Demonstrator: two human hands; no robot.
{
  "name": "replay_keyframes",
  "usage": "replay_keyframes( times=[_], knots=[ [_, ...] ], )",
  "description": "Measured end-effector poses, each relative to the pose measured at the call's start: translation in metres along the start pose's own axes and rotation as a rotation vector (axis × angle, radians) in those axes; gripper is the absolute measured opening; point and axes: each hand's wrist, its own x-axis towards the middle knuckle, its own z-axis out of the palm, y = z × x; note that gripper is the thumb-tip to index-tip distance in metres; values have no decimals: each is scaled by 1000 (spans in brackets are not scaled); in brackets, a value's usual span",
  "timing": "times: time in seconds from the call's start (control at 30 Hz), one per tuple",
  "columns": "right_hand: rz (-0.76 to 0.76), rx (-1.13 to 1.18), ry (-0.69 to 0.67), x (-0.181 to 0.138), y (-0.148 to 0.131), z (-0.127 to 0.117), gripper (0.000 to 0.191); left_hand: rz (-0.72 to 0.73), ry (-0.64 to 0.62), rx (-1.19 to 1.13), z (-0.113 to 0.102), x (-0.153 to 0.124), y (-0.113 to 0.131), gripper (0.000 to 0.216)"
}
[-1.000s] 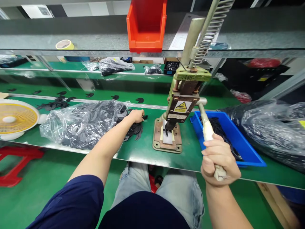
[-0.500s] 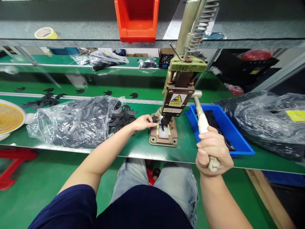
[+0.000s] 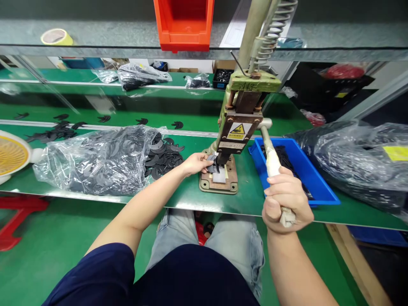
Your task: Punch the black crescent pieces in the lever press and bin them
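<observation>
A hand-lever press (image 3: 240, 131) stands on the green bench, its ram low above the base plate (image 3: 219, 185). My left hand (image 3: 196, 164) pinches a black curved plastic piece (image 3: 211, 163) at the left of the ram, over the light pad (image 3: 219, 175). The tip of that piece, close under the ram, is hard to make out. My right hand (image 3: 287, 199) is wrapped round the taped lever handle (image 3: 273, 163), which points down toward me. To the left, a heap of similar black pieces (image 3: 162, 157) spills out of a clear plastic bag (image 3: 95, 161).
A blue bin (image 3: 318, 182) holding black parts sits right of the press, beside a big plastic bag (image 3: 360, 157). An orange bin (image 3: 185, 42) and yellow tape roll (image 3: 56, 37) are on the shelf above. A white-rimmed fan (image 3: 27, 155) stands at the far left.
My left hand has brought the black curved piece slightly right, onto the pad beside the ram, showing more of it. My right hand stays on the lever, which has barely moved.
</observation>
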Motion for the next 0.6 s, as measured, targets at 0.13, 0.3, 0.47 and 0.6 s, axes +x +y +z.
replay_keyframes(
  times=[0.13, 0.3, 0.47, 0.6],
  knots=[
    [-13, 2, -27, 1, 1, -3, 11, -29, -53, 10, -5, 2, 7, 41],
    [-7, -7, -34, 1, 0, -4, 11, -12, -58, 21, -6, 3, 8, 36],
    [-1, -5, -15, 1, -2, -2, 11, -37, -44, 58, -4, 4, 11, 37],
    [16, -10, 8, 1, -2, 1, 12, -125, -60, 77, -5, 6, 16, 49]
  ],
)
